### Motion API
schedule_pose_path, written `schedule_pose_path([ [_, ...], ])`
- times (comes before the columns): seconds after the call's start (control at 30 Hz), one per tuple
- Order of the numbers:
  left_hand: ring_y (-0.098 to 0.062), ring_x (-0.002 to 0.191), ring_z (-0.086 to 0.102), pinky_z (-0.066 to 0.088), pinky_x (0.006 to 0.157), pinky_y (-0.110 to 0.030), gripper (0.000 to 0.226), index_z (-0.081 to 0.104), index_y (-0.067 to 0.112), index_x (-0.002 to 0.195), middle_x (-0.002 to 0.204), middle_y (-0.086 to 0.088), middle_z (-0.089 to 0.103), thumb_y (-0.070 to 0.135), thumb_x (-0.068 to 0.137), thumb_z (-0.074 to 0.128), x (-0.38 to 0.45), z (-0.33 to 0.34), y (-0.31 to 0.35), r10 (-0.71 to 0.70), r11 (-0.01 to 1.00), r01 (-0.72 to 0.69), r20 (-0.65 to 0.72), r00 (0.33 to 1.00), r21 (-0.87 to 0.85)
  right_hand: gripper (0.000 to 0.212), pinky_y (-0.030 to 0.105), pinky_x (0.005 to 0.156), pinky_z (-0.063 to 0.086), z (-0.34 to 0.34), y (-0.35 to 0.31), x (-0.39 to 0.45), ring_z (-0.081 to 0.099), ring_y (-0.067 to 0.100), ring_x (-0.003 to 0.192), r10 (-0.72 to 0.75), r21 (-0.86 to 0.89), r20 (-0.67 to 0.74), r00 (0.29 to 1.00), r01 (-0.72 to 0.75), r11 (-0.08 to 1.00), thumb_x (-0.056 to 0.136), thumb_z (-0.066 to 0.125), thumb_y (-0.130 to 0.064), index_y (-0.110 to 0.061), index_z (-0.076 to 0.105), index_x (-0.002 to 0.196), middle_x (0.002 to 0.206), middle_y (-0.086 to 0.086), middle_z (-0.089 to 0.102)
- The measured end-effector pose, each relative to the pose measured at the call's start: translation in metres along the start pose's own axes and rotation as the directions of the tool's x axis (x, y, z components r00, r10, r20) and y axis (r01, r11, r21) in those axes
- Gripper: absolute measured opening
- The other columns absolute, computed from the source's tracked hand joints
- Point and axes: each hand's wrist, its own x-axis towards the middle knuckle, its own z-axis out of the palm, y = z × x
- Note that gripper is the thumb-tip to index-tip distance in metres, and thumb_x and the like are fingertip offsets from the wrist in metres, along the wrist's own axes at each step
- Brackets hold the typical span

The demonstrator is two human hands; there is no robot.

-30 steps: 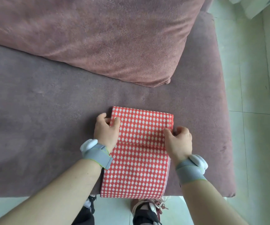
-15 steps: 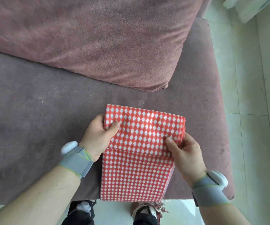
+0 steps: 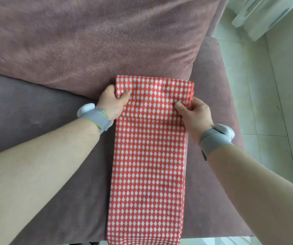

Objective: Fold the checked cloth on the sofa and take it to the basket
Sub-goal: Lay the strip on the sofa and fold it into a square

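At the far end of the checked cloth (image 3: 149,156), both hands are grasping it by the edges. The left hand (image 3: 111,104) pinches the far left corner: its thumb (image 3: 124,95) lies on top of the fabric and the other fingers are curled under the edge, so they are mostly hidden. The right hand (image 3: 194,114) pinches the right edge a little nearer to the person, with the thumb (image 3: 180,106) pressed on the top layer and the other fingers tucked below. Between the two hands a shallow crease runs across the cloth. The cloth is red with small white diamonds, folded into a long narrow strip of several layers. It lies on the seat of the sofa (image 3: 45,121), and its near end reaches the front edge of the seat. Its far end touches or slightly overlaps the lower edge of a big pink cushion (image 3: 98,41) that leans at the back. Each wrist wears a grey band (image 3: 99,119) with a white device on it. To the right of the sofa there is a pale tiled floor (image 3: 274,85).
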Motion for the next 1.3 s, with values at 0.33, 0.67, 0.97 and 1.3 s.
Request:
schedule_pose_path([
  [0.33,-0.025,0.102,0.067,0.056,0.082,-0.040,0.049,0.058,0.017,0.116,0.112,-0.005,0.070,0.049,0.081,0.067,-0.040,-0.016,-0.059,-0.305,0.926,0.350,0.267,0.914,-0.144,0.057,0.039,0.084,0.057,-0.002,0.041,0.000,0.066,0.014,0.090,0.198,-0.247,-0.102,0.975,-0.218,0.944,0.072,0.072,-0.060,-0.022,0.060,0.112,0.100,-0.008,0.066],
  [0.67,-0.020,0.092,0.071,0.057,0.069,-0.029,0.022,0.061,0.018,0.109,0.099,-0.005,0.075,0.016,0.087,0.065,-0.140,-0.037,-0.110,-0.488,0.814,0.578,0.467,0.738,-0.062,0.030,0.031,0.070,0.057,-0.005,0.115,-0.180,0.066,0.008,0.075,0.384,-0.411,-0.147,0.911,-0.410,0.815,0.076,0.070,-0.050,-0.026,0.064,0.092,0.085,-0.012,0.069],
  [0.97,-0.019,0.091,0.071,0.057,0.076,-0.033,0.031,0.064,0.014,0.106,0.105,-0.005,0.073,0.009,0.078,0.075,-0.223,-0.031,-0.144,-0.507,0.833,0.551,0.467,0.724,0.050,0.033,0.024,0.058,0.044,0.003,0.159,-0.270,0.061,0.009,0.069,0.429,-0.459,-0.193,0.882,-0.468,0.755,0.071,0.074,-0.051,-0.025,0.059,0.083,0.074,-0.017,0.063],
  [1.3,-0.023,0.101,0.065,0.048,0.098,-0.040,0.027,0.069,0.009,0.101,0.107,-0.009,0.071,-0.001,0.076,0.074,-0.329,-0.023,-0.205,-0.490,0.866,0.482,0.432,0.757,0.136,0.027,0.034,0.066,0.054,-0.010,0.212,-0.309,0.067,0.017,0.074,0.432,-0.118,-0.071,0.899,-0.438,0.891,0.073,0.074,-0.043,-0.021,0.061,0.081,0.078,-0.007,0.069],
])
